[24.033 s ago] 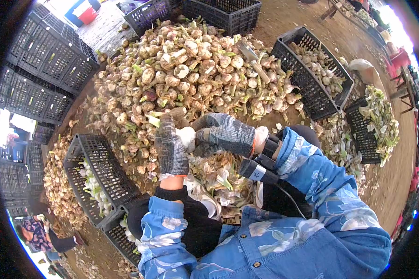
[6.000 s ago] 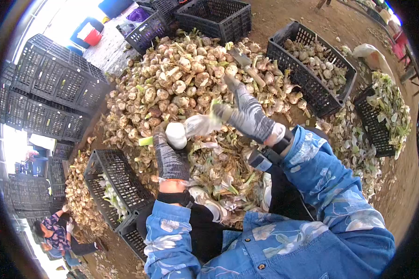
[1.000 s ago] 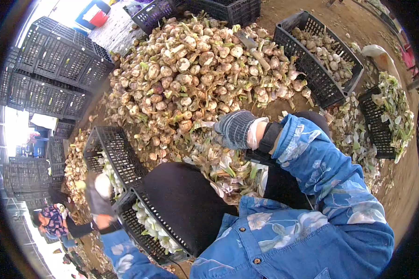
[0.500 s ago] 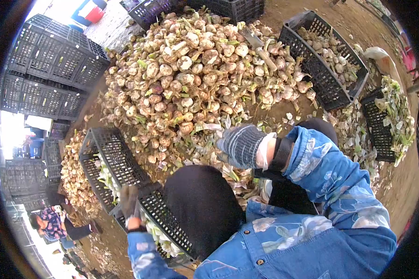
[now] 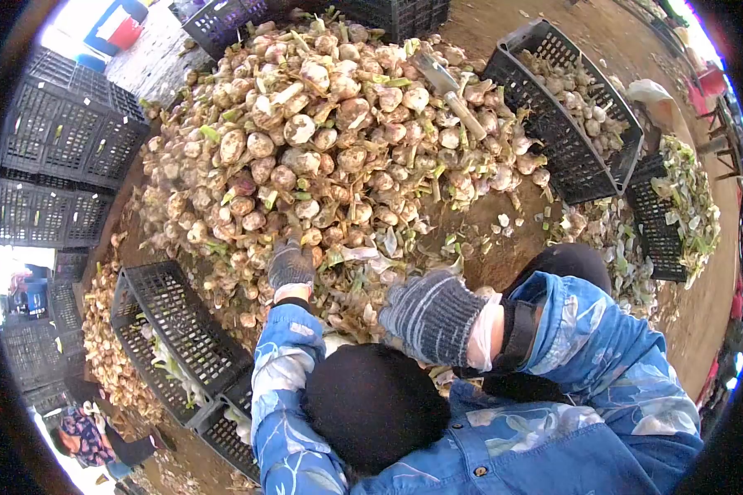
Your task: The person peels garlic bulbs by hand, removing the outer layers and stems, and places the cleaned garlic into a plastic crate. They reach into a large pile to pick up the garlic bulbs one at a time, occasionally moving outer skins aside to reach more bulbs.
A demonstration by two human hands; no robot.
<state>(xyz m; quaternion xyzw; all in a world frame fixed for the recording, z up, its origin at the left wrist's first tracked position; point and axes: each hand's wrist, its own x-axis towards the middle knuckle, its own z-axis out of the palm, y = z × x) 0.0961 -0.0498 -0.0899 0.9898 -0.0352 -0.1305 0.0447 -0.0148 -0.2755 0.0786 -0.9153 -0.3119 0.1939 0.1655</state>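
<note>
My left hand [image 5: 291,264], in a grey glove, reaches forward to the near edge of a big heap of garlic bulbs [image 5: 351,115]. Its fingers point into the bulbs, stretched out and a little blurred. Low in front of me, my right hand [image 5: 437,318] wears a striped grey knit glove, with its fingers curled closed. What it holds, if anything, is hidden by the glove. Loose papery skins and leaf scraps [image 5: 351,285] lie between the two hands. To the left, a black plastic crate [image 5: 182,338] contains white, trimmed garlic with green stems [image 5: 177,371].
A flat-bladed tool with a wooden handle [image 5: 466,115] lies on the heap. On the right stand a crate of bulbs [image 5: 553,124] and a crate heaped with leaf waste [image 5: 656,223]. Stacked black crates [image 5: 66,124] rise at left; a person [image 5: 91,437] sits beyond.
My left hand has moved from the crate at left, forward and right to the heap. The right hand stays closed, slightly lower in view. The camera view has shifted.
</note>
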